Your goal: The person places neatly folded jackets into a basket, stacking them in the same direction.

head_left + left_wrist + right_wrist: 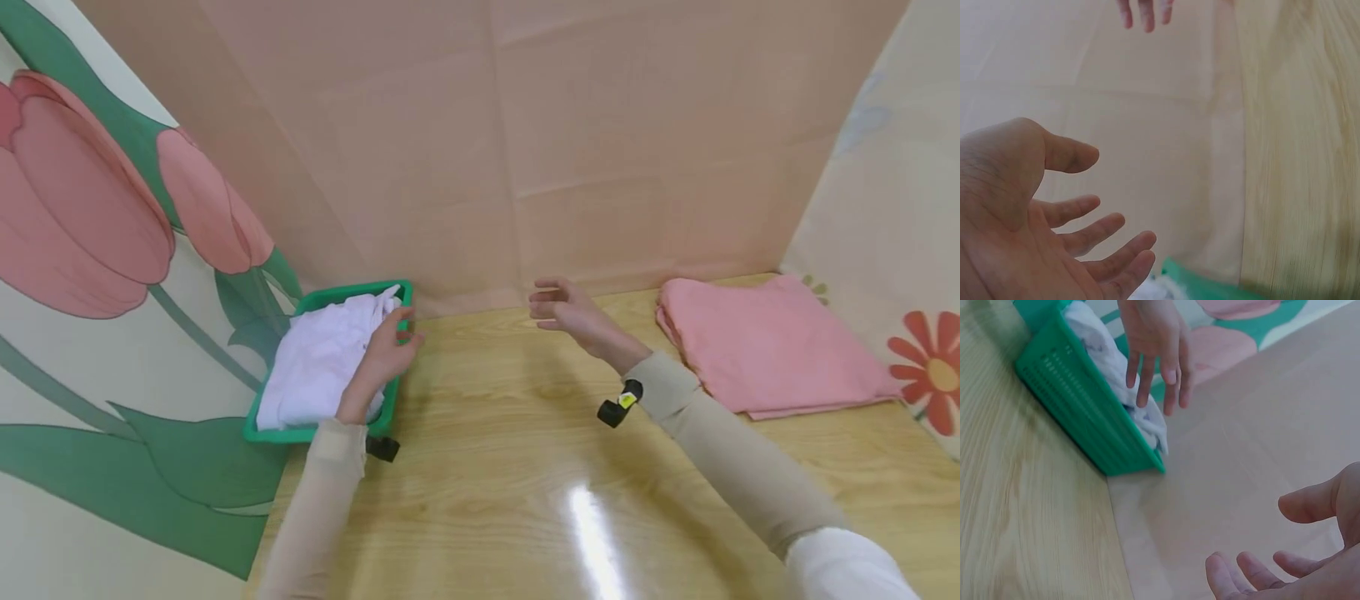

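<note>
Two flowered walls (82, 200) flank a wood-grain table (487, 467) bearing a green basket (1079, 412).

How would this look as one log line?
left hand: empty, near green basket; right hand: empty, above table; white cloth: in basket; pink cloth: folded, on table

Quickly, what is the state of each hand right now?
Left hand: open, holding nothing, near the green rectangular plastic basket.
Right hand: open, holding nothing.
</note>
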The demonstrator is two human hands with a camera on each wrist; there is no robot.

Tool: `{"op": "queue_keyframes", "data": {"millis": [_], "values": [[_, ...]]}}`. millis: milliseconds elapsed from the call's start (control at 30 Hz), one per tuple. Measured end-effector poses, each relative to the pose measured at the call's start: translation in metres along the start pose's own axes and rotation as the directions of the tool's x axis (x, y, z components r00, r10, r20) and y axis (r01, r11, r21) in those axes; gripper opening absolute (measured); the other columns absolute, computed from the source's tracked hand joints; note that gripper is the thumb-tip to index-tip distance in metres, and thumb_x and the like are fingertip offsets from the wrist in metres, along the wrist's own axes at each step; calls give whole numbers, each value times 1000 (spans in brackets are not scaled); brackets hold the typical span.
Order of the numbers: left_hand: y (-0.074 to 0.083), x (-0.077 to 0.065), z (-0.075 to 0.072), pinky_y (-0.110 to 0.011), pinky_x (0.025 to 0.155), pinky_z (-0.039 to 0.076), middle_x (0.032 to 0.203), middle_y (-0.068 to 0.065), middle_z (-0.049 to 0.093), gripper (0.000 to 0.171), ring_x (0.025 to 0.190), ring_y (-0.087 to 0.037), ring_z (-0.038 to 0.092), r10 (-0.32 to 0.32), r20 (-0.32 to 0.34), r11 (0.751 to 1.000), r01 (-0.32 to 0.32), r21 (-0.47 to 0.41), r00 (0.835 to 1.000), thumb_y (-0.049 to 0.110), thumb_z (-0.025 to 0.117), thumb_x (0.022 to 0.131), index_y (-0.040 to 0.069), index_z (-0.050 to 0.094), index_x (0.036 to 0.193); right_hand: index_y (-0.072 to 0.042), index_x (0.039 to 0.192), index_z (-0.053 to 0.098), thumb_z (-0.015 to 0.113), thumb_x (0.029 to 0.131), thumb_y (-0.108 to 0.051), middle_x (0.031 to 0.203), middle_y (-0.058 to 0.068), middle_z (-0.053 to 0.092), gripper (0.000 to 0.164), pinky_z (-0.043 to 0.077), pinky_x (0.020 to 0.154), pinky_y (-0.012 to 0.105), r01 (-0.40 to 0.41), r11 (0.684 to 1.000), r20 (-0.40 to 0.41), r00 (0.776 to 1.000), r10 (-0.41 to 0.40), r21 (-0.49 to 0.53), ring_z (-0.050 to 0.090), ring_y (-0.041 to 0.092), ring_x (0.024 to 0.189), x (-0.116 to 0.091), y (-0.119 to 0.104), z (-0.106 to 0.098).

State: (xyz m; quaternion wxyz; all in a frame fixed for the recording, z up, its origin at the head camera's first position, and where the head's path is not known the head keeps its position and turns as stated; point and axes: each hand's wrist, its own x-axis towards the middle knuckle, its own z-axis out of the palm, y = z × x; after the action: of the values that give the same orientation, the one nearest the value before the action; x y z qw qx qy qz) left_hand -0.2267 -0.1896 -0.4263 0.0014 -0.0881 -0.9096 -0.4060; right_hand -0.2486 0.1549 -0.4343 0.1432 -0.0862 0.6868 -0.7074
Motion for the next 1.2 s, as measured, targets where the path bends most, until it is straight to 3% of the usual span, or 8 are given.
{"op": "queue_keyframes", "data": {"millis": [200, 433, 500, 633, 733, 967, 1200], "values": [[12, 7, 28, -53, 106, 55, 163, -19, 46, 58, 135, -41, 61, -11, -12, 992, 9, -126, 1000, 13, 64, 105, 3, 43, 158, 2, 165, 22, 50, 109, -3, 162, 32, 35, 62, 39, 124, 56, -5, 1000, -50, 999, 6, 14, 43, 49, 147, -6, 2, -29], [26, 10, 50, -51, 104, 57, 162, -13, 48, 55, 136, -37, 61, -17, -8, 986, 15, -169, 1000, 18, 64, 107, 10, 44, 158, 0, 165, 20, 48, 112, -9, 164, 28, 34, 61, 39, 124, 54, -7, 1000, -76, 997, 8, 22, 45, 44, 147, -16, 0, -56], [30, 11, 58, -52, 104, 57, 161, -14, 49, 55, 136, -38, 61, -12, -3, 981, 11, -196, 1000, 17, 64, 107, 9, 45, 157, 0, 166, 19, 49, 113, -12, 165, 27, 34, 61, 40, 123, 52, -10, 1000, -85, 996, 12, 25, 48, 41, 145, -21, 0, -62], [38, 12, 74, -51, 103, 58, 160, -12, 51, 53, 136, -35, 62, -16, 8, 976, 17, -215, 1000, 22, 65, 107, 11, 47, 155, 1, 166, 19, 50, 113, -15, 162, 26, 36, 64, 43, 122, 50, -14, 1000, -110, 994, 16, 14, 63, 22, 126, -29, 3, -75], [41, 13, 87, -52, 102, 58, 161, -13, 50, 52, 135, -35, 62, -9, 6, 971, 10, -240, 1000, 23, 65, 107, 12, 48, 155, 2, 166, 18, 51, 113, -17, 160, 24, 37, 65, 44, 121, 50, -8, 1000, -120, 993, 7, -3, 65, 11, 117, -34, 5, -85], [47, 17, 113, -53, 101, 58, 161, -17, 48, 53, 133, -38, 61, 9, 17, 954, -3, -299, 1000, 21, 63, 108, 10, 46, 157, -3, 168, 15, 52, 113, -22, 160, 21, 37, 69, 46, 120, 47, -17, 999, -152, 988, 12, -34, 61, 18, 126, -41, 14, -111], [53, 19, 132, -53, 102, 58, 160, -16, 48, 52, 133, -36, 62, 10, 53, 945, 8, -326, 999, 21, 64, 107, 12, 47, 156, -2, 168, 16, 54, 113, -25, 147, 7, 45, 71, 53, 112, 36, -18, 997, -183, 983, 4, -72, 66, 5, 115, -50, 20, -135]]}}
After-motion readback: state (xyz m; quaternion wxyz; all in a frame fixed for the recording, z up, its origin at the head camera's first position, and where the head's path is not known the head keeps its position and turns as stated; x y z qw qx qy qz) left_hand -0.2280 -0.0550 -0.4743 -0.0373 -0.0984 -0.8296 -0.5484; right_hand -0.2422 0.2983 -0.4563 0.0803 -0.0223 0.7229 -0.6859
